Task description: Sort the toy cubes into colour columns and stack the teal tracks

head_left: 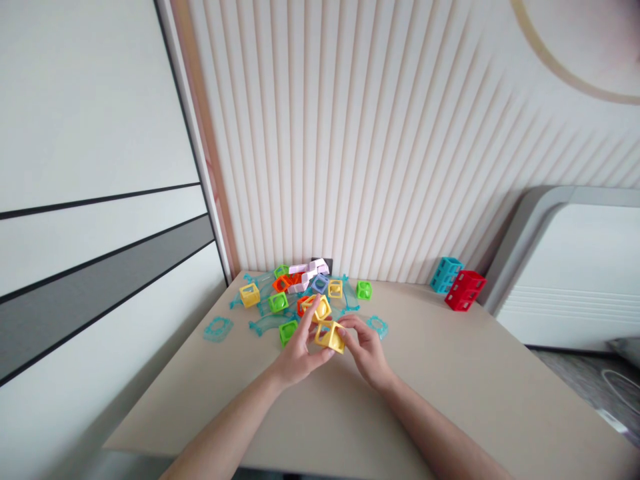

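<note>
A yellow open-sided toy cube block [330, 335] is held just above the near side of a pile of toy pieces. My left hand [300, 353] supports it from the left, thumb along its lower edge and fingers reaching up behind. On the right, my right hand [365, 347] grips the same block with its thumb on the face and fingers curled over the top. A second yellow block [323, 308] shows right behind it, by my left fingertips; whether they touch it I cannot tell. Below my left fingers lies a green block [287, 332], partly covered.
Behind my hands, green blocks [278, 303], a yellow block [249, 295], pale purple pieces [315, 269] and clear blue track pieces [270, 323] lie on the table [440, 387]. Blue [446, 275] and red [465, 290] stacked blocks stand at right. A ribbed wall [345, 147] borders the back.
</note>
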`<state>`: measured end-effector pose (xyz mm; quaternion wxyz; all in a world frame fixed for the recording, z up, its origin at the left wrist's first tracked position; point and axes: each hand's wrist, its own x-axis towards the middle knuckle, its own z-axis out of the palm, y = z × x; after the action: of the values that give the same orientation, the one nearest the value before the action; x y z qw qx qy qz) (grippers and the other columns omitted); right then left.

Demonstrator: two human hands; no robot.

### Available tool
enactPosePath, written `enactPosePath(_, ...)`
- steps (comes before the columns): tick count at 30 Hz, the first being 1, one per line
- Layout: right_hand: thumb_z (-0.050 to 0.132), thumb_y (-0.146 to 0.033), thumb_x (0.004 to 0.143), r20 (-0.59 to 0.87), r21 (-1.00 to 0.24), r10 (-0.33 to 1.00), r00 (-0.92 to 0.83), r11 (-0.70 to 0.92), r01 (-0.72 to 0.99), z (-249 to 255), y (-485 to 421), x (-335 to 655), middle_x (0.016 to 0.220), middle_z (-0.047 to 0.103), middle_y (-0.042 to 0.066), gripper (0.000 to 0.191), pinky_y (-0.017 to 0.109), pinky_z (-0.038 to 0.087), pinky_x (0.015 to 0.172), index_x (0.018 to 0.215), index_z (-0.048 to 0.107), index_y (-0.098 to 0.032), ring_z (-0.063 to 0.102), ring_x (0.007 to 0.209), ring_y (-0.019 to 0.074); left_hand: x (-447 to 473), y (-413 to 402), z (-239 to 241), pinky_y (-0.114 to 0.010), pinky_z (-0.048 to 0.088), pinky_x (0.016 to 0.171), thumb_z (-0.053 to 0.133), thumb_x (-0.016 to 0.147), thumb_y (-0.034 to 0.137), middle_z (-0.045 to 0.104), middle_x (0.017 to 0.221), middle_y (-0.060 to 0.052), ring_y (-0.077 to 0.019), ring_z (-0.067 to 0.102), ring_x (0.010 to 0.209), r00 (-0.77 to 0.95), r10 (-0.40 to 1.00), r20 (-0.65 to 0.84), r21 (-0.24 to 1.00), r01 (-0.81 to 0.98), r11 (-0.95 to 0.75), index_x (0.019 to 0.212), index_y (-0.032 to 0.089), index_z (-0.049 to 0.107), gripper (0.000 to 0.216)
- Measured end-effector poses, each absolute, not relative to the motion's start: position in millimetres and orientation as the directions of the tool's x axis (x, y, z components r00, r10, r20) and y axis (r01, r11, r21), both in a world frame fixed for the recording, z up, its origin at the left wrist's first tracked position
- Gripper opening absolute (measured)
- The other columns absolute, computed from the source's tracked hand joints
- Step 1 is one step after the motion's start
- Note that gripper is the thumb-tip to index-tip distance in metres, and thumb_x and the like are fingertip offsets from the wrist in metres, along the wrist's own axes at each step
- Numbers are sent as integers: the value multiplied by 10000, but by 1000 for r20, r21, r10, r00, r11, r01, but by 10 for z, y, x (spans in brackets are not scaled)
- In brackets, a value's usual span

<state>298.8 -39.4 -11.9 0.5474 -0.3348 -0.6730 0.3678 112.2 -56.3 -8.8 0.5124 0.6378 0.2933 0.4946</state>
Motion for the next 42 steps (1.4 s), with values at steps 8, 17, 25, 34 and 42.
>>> enactPosePath(8, 689, -490, 862, 398, -917, 909, -125, 391, -74, -79, -437, 2990, 825, 664, 36, 298, 305, 501, 684, 760, 676, -210, 593, 753, 186, 1090, -546, -106, -461, 399, 1127, 692, 878, 371, 347, 1589, -64, -315, 386, 1427, 339, 874, 348, 902, -376, -213, 1564, 397, 177, 858)
enactPosePath(17, 694, -554, 828, 389, -905, 904, 178, 411, -109, -51, -338, 3025, 839, 663, 52, 349, 312, 491, 686, 764, 671, -212, 582, 761, 197, 1076, -523, -15, -457, 507, 993, 629, 908, 396, 371, 1551, -86, -308, 555, 1245, 181, 932, 313, 871, -447, -206, 1551, 374, 252, 745)
enactPosePath(25, 708, -564, 815, 373, -913, 889, 267, 402, -64, -167, -255, 3044, 863, 664, 48, 369, 327, 484, 724, 787, 668, -198, 592, 775, 197, 1103, -549, -81, -399, 548, 877, 642, 903, 395, 322, 1560, -99, -286, 559, 1163, 358, 868, 343, 881, -444, -165, 1545, 365, 286, 735)
enactPosePath(34, 693, -554, 838, 401, -911, 891, 214, 412, -6, -235, -252, 3021, 868, 647, 48, 354, 323, 488, 741, 771, 640, -210, 595, 814, 205, 1117, -584, -52, -433, 538, 913, 677, 878, 415, 255, 1611, -88, -295, 558, 1189, 429, 835, 344, 888, -438, -141, 1535, 393, 301, 757)
enactPosePath(42, 695, -546, 840, 396, -916, 909, 131, 401, -10, -226, -273, 2974, 960, 645, 58, 335, 344, 517, 791, 850, 619, -220, 599, 878, 217, 1107, -580, -26, -431, 552, 892, 703, 861, 425, 277, 1607, -83, -272, 591, 1134, 383, 853, 354, 877, -453, -161, 1512, 401, 346, 742)
